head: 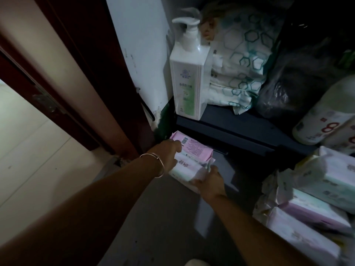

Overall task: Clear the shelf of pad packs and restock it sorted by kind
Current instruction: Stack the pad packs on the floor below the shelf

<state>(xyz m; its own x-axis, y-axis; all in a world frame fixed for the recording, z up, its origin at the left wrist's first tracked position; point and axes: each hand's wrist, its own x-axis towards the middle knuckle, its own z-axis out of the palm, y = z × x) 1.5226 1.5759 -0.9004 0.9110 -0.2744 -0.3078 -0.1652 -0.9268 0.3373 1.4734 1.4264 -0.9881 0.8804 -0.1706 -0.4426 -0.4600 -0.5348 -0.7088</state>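
Pad packs (pixel 192 160), pink on top of green, sit low on the dark shelf (pixel 240 131) under the pump bottle (pixel 189 73). Left hand (pixel 169 156) & right hand (pixel 209 181) both grip the stack, one each side. More packs (pixel 317 198) piled at right.

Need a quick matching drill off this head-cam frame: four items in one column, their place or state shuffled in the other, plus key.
Items
1. pump bottle
2. pink pad pack
3. black plastic bag
4. bracelet

Place or state
A. on the left wrist
B. upright at the upper shelf's left end
C. held between the left hand and the right hand
D. slumped on the upper shelf, right of the hexagon-print packs

Pairs: 1-B, 2-C, 3-D, 4-A
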